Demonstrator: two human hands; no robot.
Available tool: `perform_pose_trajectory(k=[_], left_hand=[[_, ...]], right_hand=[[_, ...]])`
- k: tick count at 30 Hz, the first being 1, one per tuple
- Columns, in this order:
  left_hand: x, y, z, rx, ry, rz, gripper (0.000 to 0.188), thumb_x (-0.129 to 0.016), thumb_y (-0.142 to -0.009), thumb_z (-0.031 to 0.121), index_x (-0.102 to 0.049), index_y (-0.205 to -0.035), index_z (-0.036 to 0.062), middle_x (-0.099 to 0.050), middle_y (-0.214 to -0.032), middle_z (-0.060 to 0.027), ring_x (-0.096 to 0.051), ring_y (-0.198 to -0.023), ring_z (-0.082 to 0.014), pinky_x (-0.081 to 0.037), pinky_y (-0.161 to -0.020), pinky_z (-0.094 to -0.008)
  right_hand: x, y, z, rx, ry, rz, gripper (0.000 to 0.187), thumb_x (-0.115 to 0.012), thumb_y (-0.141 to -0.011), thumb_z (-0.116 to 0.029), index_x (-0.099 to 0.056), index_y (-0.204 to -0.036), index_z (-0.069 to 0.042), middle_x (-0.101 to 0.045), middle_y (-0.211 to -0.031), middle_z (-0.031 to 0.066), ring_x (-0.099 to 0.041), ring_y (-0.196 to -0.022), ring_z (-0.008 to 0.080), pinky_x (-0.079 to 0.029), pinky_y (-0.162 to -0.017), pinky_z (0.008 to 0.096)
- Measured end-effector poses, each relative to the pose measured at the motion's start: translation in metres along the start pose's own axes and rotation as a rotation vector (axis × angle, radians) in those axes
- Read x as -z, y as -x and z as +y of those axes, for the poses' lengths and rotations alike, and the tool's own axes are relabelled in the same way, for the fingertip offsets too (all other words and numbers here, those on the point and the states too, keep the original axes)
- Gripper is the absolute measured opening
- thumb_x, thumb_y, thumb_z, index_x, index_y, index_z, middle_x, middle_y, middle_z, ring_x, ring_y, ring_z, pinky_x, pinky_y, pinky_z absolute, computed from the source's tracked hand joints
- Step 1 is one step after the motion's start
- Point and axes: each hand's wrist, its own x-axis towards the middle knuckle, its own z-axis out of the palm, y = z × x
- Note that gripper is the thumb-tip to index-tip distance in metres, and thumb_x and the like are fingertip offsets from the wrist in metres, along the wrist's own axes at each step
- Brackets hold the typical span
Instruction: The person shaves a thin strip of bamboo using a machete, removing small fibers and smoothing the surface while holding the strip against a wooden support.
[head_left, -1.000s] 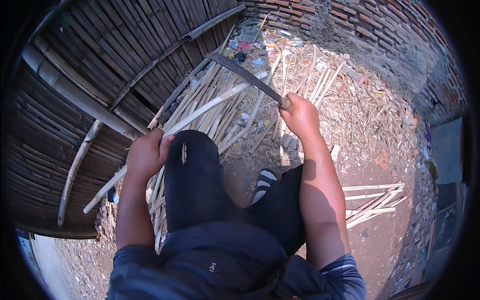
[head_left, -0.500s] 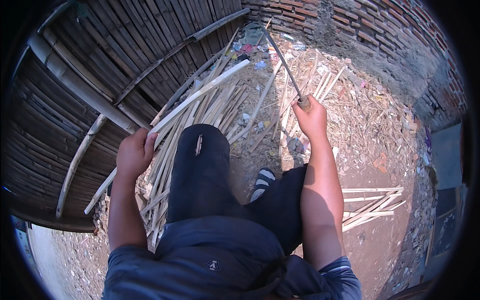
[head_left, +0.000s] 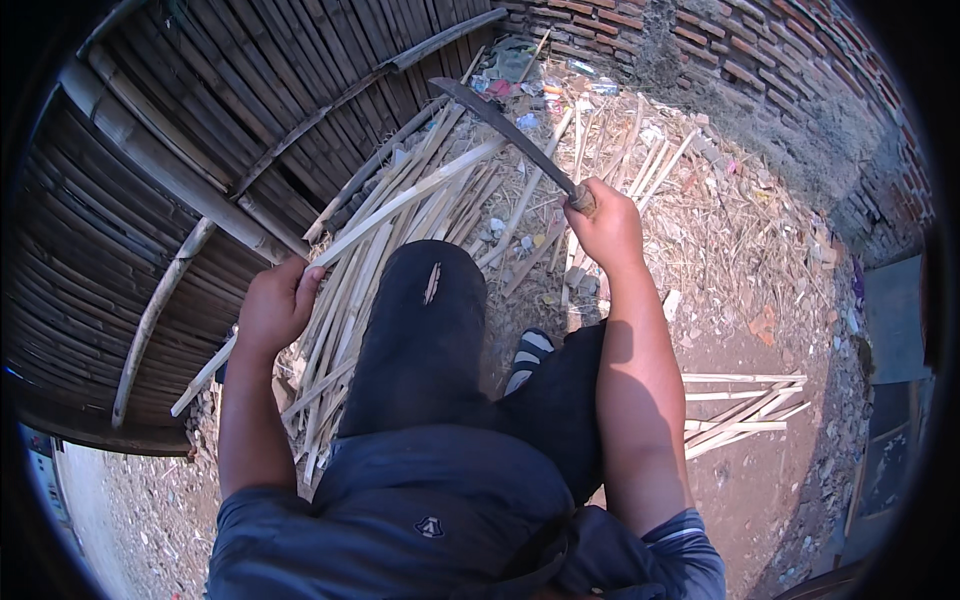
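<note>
My left hand is closed round a long pale bamboo strip, which slants from low on the left up to the middle far side. In my right hand is the wooden handle of a machete. Its dark blade, hooked at the tip, points up and left. The blade crosses the far end of the strip in view; whether they touch I cannot tell. Beneath the strip lies a pile of cut bamboo strips, beside my bent left knee.
A bamboo slat wall stands close on the left, a brick wall at the far right. Several more strips lie on the dirt to the right. Shavings and litter cover the ground ahead. My sandalled foot is in the middle.
The machete has swung left, its blade now turned broadside over the strip's far end. My right hand has shifted slightly left, and my left knee a little right. The left hand keeps its hold.
</note>
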Motion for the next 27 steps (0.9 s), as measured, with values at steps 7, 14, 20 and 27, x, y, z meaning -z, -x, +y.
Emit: perform_pose_trajectory(k=[7,14,20,27], left_hand=[[-0.011,0.002,-0.008,0.0,0.03,-0.037,0.039,-0.06,-0.105,0.033,-0.061,-0.086,-0.0012,-0.06,-0.073,-0.0243,-0.059,-0.069,-0.0471,-0.047,-0.064,-0.0501],[-0.025,-0.007,-0.005,-0.025,0.013,-0.046,0.04,-0.061,-0.104,0.038,-0.061,-0.085,0.0025,-0.062,-0.074,-0.0228,-0.062,-0.071,-0.0477,-0.049,-0.065,-0.0525],[-0.032,-0.022,-0.006,-0.014,-0.025,-0.005,0.04,-0.061,-0.104,0.039,-0.061,-0.086,0.0034,-0.062,-0.073,-0.0217,-0.062,-0.071,-0.0469,-0.049,-0.065,-0.0528],[-0.052,-0.068,-0.003,0.014,0.105,0.015,0.039,-0.062,-0.104,0.038,-0.064,-0.088,0.0026,-0.062,-0.072,-0.0215,-0.062,-0.07,-0.0459,-0.048,-0.063,-0.0512]], right_hand=[[-0.009,-0.013,0.009,-0.334,-0.982,0.069,0.03,-0.086,-0.09,-0.028,-0.065,-0.096,-0.008,-0.066,-0.076,-0.0001,-0.058,-0.06,0.0082,-0.046,-0.054,0.0273],[-0.009,-0.015,-0.009,-0.305,-1.066,-0.025,0.028,-0.085,-0.09,-0.025,-0.063,-0.098,-0.009,-0.061,-0.074,-0.0013,-0.055,-0.056,0.0081,-0.044,-0.051,0.0257],[-0.005,-0.011,-0.029,-0.272,-0.734,-0.251,0.041,-0.087,-0.087,-0.023,-0.063,-0.114,-0.004,-0.067,-0.084,0.0042,-0.059,-0.061,0.0095,-0.047,-0.056,0.0286],[-0.024,-0.026,-0.023,-0.21,-0.584,-0.266,0.045,-0.087,-0.087,-0.013,-0.059,-0.12,0.0,-0.07,-0.095,0.0089,-0.064,-0.076,0.0131,-0.051,-0.065,0.0296]])
